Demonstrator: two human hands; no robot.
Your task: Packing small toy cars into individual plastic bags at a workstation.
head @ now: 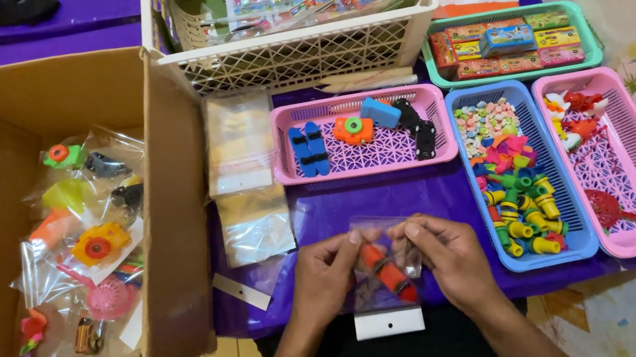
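While both wrists angle inward, left hand (324, 276), right hand (450, 255), fingers pinching clear bag (384, 266) edges.

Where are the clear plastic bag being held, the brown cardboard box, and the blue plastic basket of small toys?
Clear plastic bag (382, 275), head view, on the orange toy inside it.
Brown cardboard box (180, 227), head view, on its right wall.
Blue plastic basket (563, 163), head view, on its right inner wall.

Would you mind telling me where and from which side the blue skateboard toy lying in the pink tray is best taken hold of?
Grip the blue skateboard toy across its narrow middle, coming straight down from above. It lies flat and lengthwise on the floor of the pink tray, with open space to its left, while the orange toy camera sits close on its right, so a pinch across the deck's long edges looks cleanest.
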